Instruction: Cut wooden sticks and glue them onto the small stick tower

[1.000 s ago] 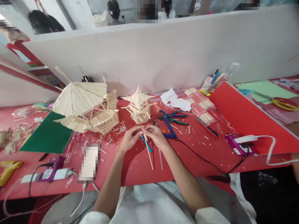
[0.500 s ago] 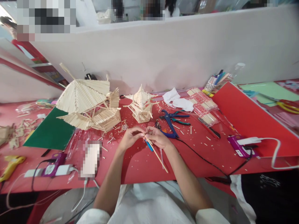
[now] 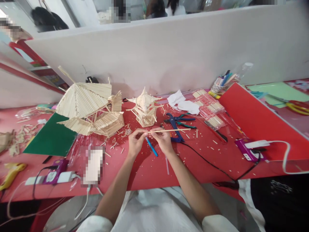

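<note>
A thin wooden stick point(image 3: 178, 130) lies level between my hands, its long free end pointing right. My left hand point(image 3: 136, 140) pinches its left end. Close beside it, my right hand point(image 3: 162, 140) holds the stick between thumb and fingers. Below my hands a blue pen-like tool point(image 3: 152, 147) rests on the red table point(image 3: 145, 175). Just beyond stands a small pavilion model point(image 3: 145, 109) made of sticks. A larger stick model with a wide roof point(image 3: 82, 100) is at the left. A blue glue gun point(image 3: 175, 127) lies right behind my right hand.
Green-handled pliers point(image 3: 187, 125), white tissue point(image 3: 183, 103) and packs of sticks point(image 3: 210, 108) lie to the right. A red board point(image 3: 260, 125) and a purple power strip point(image 3: 249, 149) are farther right. A phone point(image 3: 93, 166), a green board point(image 3: 51, 137) and a yellow glue gun point(image 3: 12, 174) are at the left.
The stick has turned from slanting down toward me to lying nearly level, pointing right. Both hands still hold it, and the blue pen-like tool shows more fully.
</note>
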### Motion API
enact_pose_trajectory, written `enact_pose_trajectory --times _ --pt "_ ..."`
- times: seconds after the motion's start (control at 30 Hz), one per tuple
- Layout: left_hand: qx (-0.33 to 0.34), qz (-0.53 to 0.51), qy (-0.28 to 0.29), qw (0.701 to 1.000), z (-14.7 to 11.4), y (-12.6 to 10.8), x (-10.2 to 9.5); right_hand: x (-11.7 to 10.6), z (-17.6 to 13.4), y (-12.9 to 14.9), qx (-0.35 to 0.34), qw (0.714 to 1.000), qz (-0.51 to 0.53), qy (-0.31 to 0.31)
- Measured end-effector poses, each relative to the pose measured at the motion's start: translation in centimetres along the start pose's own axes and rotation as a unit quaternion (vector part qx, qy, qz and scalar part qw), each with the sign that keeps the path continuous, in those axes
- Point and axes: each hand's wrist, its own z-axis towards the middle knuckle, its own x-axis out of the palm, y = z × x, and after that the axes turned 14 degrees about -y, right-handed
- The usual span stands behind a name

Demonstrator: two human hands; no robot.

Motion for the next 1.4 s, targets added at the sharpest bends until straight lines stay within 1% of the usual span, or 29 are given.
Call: enact_pose_trajectory --times 0.07,0.13,0.3,0.43,0.6,0.83,0.93,1.03,1.13,1.2,1.27,1.33,1.4 --pt "0.005 -0.004 0.014 1.000 -0.1 0.0 -0.1 -0.2 0.1 -0.1 -0.014 1.000 -0.002 -0.012" --pt "-0.009 -0.017 0.031 0.999 -0.1 0.2 -0.2 -0.4 0.3 -0.1 -0.015 1.000 -0.003 -0.003" --pt "-0.106 -0.071 0.060 0.990 -0.1 1.2 -0.7 -0.8 0.4 0.0 -0.003 1.000 0.001 0.025" --pt "-0.144 -0.096 0.064 0.983 0.0 1.5 -0.7 -0.7 0.5 0.0 -0.011 0.999 -0.001 0.031" --pt "-0.167 -0.122 0.076 0.975 0.1 1.3 -0.6 -0.8 0.5 -0.1 -0.011 1.000 -0.003 0.028" --pt "-0.232 -0.152 0.090 0.957 0.2 0.4 -0.4 -0.5 0.4 0.2 -0.018 0.999 -0.011 0.026" --pt "-0.235 -0.162 0.089 0.954 0.2 0.3 -0.3 -0.5 0.4 0.3 -0.018 0.999 -0.008 0.028" --pt "-0.217 -0.150 0.088 0.961 0.1 0.4 -0.4 -0.6 0.4 0.2 -0.019 1.000 -0.009 0.022" --pt "-0.173 -0.106 0.084 0.976 0.2 0.5 -0.7 -0.8 0.4 0.1 -0.029 0.999 -0.018 0.019" --pt "-0.119 -0.057 0.085 0.988 0.2 0.4 -0.9 -0.8 0.4 0.1 -0.038 0.999 -0.029 0.020" --pt "-0.047 0.005 0.087 0.995 0.3 0.1 -1.0 -0.9 0.5 0.0 -0.045 0.998 -0.038 0.025" --pt "0.024 0.064 0.083 0.994 0.4 -0.2 -1.1 -0.9 0.5 -0.2 -0.046 0.997 -0.044 0.033" --pt "0.070 0.104 0.076 0.989 0.4 -0.5 -1.1 -0.9 0.5 -0.3 -0.039 0.997 -0.045 0.039"
